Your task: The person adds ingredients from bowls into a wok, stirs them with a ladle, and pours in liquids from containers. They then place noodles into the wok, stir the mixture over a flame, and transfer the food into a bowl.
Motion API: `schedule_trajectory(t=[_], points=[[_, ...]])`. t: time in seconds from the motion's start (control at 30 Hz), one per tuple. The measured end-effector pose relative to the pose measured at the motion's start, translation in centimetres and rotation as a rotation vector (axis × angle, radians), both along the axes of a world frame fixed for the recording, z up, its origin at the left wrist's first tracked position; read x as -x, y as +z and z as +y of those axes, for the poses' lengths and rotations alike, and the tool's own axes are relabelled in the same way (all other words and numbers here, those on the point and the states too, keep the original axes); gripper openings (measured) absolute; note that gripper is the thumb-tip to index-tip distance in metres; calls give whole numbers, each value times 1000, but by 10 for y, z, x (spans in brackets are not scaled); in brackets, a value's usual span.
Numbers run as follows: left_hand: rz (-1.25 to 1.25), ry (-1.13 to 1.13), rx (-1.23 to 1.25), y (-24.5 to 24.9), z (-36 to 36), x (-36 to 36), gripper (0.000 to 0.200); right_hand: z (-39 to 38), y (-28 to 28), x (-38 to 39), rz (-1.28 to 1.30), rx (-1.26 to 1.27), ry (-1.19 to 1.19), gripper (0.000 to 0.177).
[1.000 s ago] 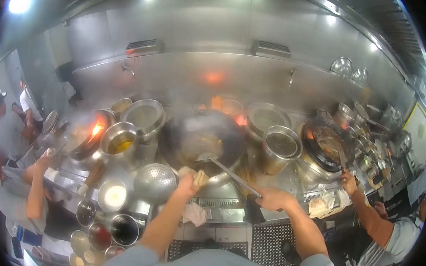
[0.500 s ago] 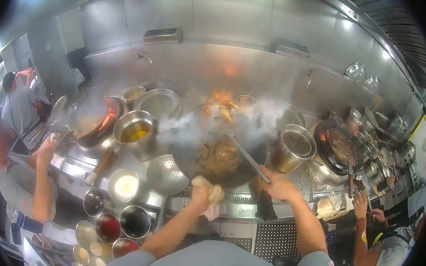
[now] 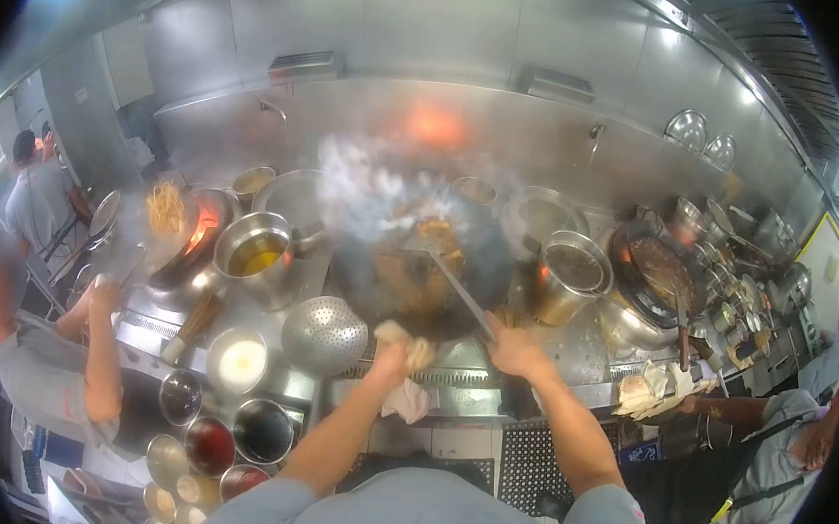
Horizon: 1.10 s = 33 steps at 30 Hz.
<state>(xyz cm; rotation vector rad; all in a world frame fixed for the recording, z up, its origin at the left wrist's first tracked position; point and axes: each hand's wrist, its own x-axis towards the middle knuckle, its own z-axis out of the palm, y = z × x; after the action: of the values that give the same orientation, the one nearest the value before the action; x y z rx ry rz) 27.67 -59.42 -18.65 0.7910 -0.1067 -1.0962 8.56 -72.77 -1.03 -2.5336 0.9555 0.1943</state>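
Note:
My left hand (image 3: 388, 363) is closed around a folded pale cloth (image 3: 407, 401) at the near left rim of a large dark wok (image 3: 492, 278). Steam partly covers the wok, and brownish food (image 3: 418, 280) shows inside it. In my right hand (image 3: 519, 352) is a long-handled metal wok utensil (image 3: 464, 293), its handle slanting up and left into the wok. Steam and food hide the shape of its head. A perforated strainer (image 3: 325, 336) lies just left of my left hand.
A pot of yellow oil (image 3: 255, 254) and a strainer-topped pot (image 3: 574, 269) flank the wok. Sauce containers (image 3: 211, 445) stand at lower left. One co-worker (image 3: 58, 352) tosses noodles (image 3: 164, 208) at the left; another person (image 3: 768, 467) stands at the right. A second wok (image 3: 655, 271) sits at the right.
Food that was flying above the wok has dropped back inside. Noodles have risen above the left co-worker's wok. The person at the right has leaned nearer. My hands keep their holds.

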Motion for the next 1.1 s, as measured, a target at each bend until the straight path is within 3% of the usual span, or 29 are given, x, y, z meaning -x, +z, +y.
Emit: schedule_trajectory(t=[0.07, 0.1, 0.17, 0.2, 0.23, 0.27, 0.37, 0.4, 0.5, 0.6, 0.7, 0.77, 0.83, 0.87, 0.93, 0.97, 1.03, 1.07, 1.1], points=[[-96, 161, -112, -12, 4, 6, 13, -4, -11, 21, -176, 14, 45, 61], [-66, 302, -205, 33, 15, 25, 13, -10, -14, 32, -263, 16, 69, 62], [-86, 275, -90, -83, -21, -49, 14, -16, -13, 48, -264, 79, 100, 63], [110, 333, -184, 25, -20, -24, 19, -15, -8, 54, -260, 48, 59, 63], [-33, 216, -174, -42, -43, -72, 22, -17, -4, 60, -256, 23, 21, 64], [19, 132, -92, -43, -52, -88, 21, -24, -11, 63, -265, 76, 20, 64], [10, 48, -228, 8, -48, -84, 22, -16, 11, 62, 17, 97, -89, 57], [3, 46, -298, 27, -44, -77, 23, -16, 14, 64, -15, 118, -52, 57], [78, 69, -236, 3, -55, -85, 24, -8, 18, 76, -13, 116, 33, 56], [68, 91, -109, 19, -40, -55, 22, -4, 35, 55, 82, 78, 104, 57], [-52, -155, -5, 21, -29, -57, 24, -5, 36, 34, 71, 100, 142, 55], [46, -128, 69, 5, -34, -69, 24, 1, 47, 6, 120, 59, 152, 56], [-12, 49, -53, -2, -34, -49, 26, -2, 23, -12, 49, 68, 90, 58], [28, 61, -103, -12, -27, -39, 22, -6, 14, -19, 7, 80, 59, 59], [91, -33, 26, -37, 6, -15, 19, -5, 16, -15, -34, 121, 79, 62], [-66, 130, -178, -28, 15, 3, 19, -6, 16, -9, -55, 146, 91, 63], [-890, 172, -100, -37, 11, -14, 15, -13, 30, 5, -90, 96, 129, 61], [-394, 99, -82, -28, 8, -15, 14, -13, 50, 13, -73, 23, 123, 60], [132, 149, -93, 35, 15, -2, 12, -7, 69, 20, -53, -55, 117, 60]])
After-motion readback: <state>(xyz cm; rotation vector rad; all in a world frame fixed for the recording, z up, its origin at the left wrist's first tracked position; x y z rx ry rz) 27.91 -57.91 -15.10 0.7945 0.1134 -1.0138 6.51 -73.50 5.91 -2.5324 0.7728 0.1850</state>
